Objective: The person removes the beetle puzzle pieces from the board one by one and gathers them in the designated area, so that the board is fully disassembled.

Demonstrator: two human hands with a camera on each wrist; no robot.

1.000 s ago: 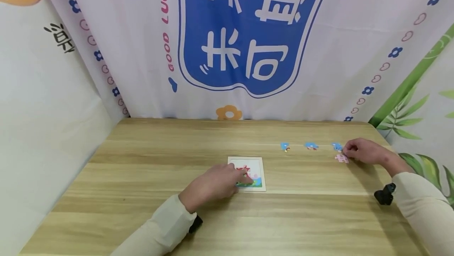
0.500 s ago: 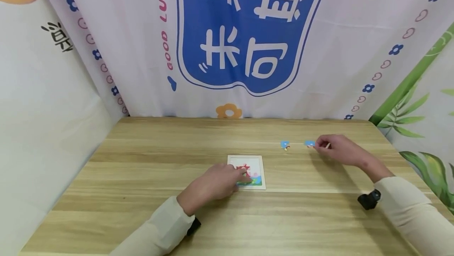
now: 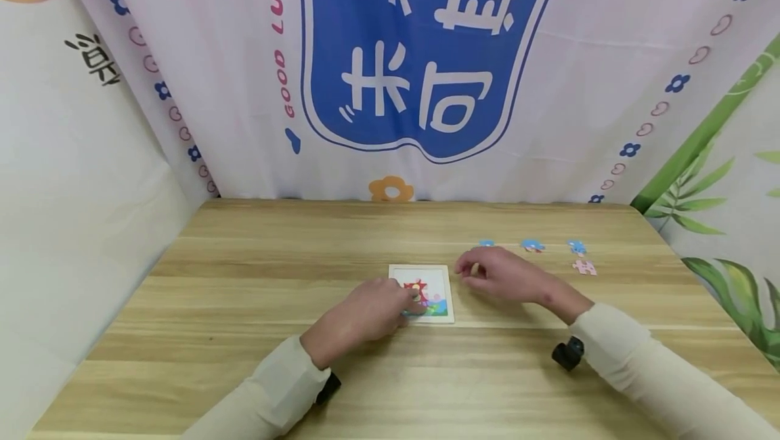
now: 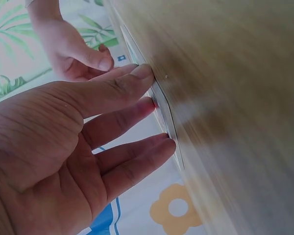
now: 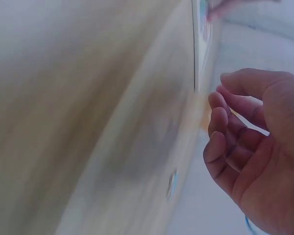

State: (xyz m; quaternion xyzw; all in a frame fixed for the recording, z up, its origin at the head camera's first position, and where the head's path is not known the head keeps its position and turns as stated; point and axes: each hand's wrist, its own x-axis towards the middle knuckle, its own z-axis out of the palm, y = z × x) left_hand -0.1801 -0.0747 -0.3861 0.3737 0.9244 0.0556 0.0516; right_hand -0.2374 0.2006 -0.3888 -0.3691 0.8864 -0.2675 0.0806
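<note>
The work in hand looks like the filling of a small puzzle tray (image 3: pixel 449 294) that lies flat on the wooden table (image 3: pixel 390 386) in front of the person: coloured picture shows along its lower part, while its upper part is white and seems unfilled. The left hand (image 3: pixel 373 308) rests its extended fingertips on the tray, apparently steadying it rather than gripping it. The right hand (image 3: pixel 502 274) hovers just beside the tray's right edge, fingers loosely curled, thumb near the index tip; it appears to hold nothing, though the blurred right wrist view could hide a thin piece. Beyond it lie a blue piece (image 3: pixel 486 242), partly covered by that hand, two more blue pieces farther right, and a pink piece (image 3: pixel 585 267) near the rightmost one. The next move would seem to call for pinching one piece, turning it to match, and lowering it into the white area while the tray is kept steady.
</note>
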